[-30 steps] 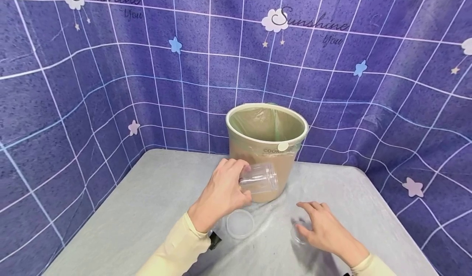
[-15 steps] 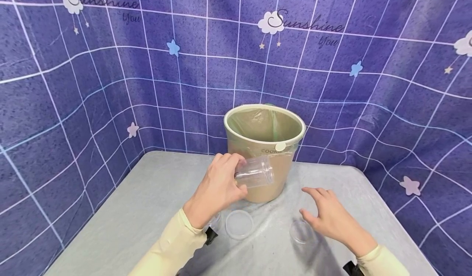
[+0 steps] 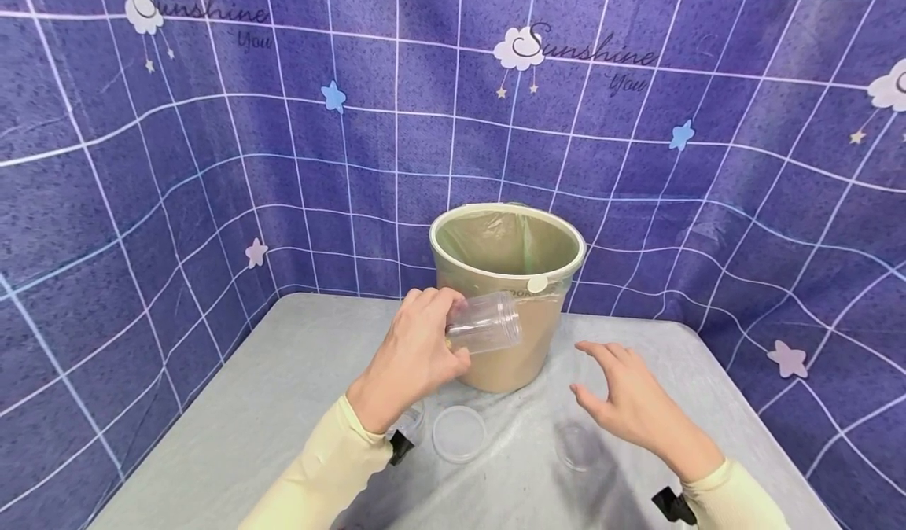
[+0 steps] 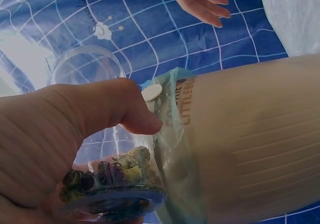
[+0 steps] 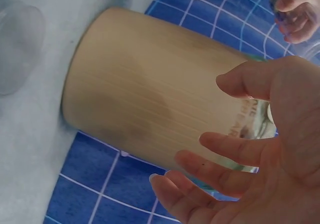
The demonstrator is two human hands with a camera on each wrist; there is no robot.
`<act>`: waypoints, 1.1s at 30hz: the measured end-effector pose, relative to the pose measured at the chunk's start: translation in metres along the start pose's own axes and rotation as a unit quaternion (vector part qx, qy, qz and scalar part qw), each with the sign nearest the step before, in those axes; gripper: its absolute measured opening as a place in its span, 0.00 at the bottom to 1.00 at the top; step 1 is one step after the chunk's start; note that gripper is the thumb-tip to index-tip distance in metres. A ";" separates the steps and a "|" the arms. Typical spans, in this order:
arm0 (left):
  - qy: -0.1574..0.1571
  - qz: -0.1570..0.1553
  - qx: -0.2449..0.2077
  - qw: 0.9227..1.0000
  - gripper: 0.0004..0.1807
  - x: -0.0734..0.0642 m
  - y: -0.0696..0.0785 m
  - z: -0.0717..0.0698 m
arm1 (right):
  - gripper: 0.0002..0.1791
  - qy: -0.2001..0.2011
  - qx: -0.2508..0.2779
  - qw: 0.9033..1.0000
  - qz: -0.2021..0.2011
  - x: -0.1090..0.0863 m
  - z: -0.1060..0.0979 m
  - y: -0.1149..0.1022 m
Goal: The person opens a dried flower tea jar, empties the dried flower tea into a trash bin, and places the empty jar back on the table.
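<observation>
My left hand (image 3: pixel 410 353) grips a clear plastic jar (image 3: pixel 488 323) near its base, tilted on its side with its uncovered mouth to the right, in front of the bin. In the left wrist view, dried flower heads (image 4: pixel 125 169) in yellow, purple and dark green lie at the jar's bottom end. My right hand (image 3: pixel 630 396) hovers over the table at the right, fingers spread and holding nothing. Below it lies a clear round lid (image 3: pixel 578 445). A frosted round lid (image 3: pixel 459 434) lies between the hands.
A tan bin (image 3: pixel 506 357) lined with a thin green bag stands at the back of the grey-covered table (image 3: pixel 297 373). Another clear round item (image 3: pixel 412 420) is partly hidden behind my left wrist. A blue grid-patterned cloth (image 3: pixel 354 160) hangs around the table.
The jar in my left hand has moved slightly up and left. My right hand has risen away from the clear lid, leaving it in full view.
</observation>
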State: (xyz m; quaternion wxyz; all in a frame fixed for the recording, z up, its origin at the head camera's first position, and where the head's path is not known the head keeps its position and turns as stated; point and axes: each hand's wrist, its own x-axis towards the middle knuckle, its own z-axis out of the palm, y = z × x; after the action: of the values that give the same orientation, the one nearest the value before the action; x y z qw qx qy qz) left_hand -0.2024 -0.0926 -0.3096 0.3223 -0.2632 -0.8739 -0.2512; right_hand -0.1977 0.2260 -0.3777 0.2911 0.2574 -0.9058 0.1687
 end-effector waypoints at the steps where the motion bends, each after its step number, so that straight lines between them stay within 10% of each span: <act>1: 0.001 -0.003 0.000 1.000 0.25 0.001 0.000 -0.001 | 0.31 0.002 0.001 1.000 0.000 0.002 -0.002 0.000; 33: 0.039 0.017 0.043 0.998 0.29 0.034 -0.004 -0.031 | 0.29 0.072 0.026 0.997 -0.011 0.065 -0.047 -0.007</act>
State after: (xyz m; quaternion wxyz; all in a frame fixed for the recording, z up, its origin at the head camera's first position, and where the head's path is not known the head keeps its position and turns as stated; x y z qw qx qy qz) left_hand -0.2137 -0.1041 -0.2667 0.3713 -0.2543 -0.8660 -0.2180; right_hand -0.2183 0.2177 -0.3009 0.3503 0.2618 -0.8750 0.2075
